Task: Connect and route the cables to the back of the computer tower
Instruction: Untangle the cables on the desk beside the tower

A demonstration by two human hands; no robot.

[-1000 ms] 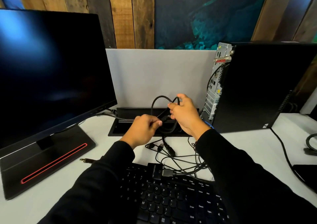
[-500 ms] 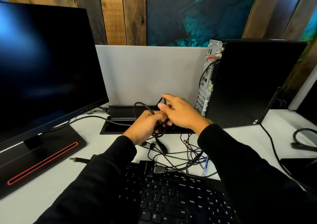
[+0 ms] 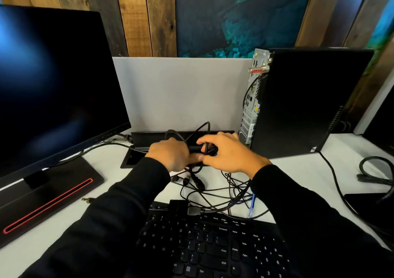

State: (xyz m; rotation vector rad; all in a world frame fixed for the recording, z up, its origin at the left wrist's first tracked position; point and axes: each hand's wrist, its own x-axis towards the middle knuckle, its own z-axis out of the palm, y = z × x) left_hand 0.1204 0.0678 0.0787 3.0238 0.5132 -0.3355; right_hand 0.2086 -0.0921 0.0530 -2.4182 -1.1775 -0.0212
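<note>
Both my left hand (image 3: 170,155) and right hand (image 3: 228,153) grip the black cable (image 3: 205,147), sorting it out; next, I find its plug for the tower (image 3: 307,101).

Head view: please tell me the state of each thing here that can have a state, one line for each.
Monitor: screen dark.
Computer tower: upright, one black cable in its rear panel.
Left hand: grips a black cable.
Right hand: pinches the same cable.
Cable pile: loose, tangled on the desk.
Blue cable end: unplugged.

Left hand (image 3: 170,153) and right hand (image 3: 226,152) now together, cable loop (image 3: 187,131) lower
</note>
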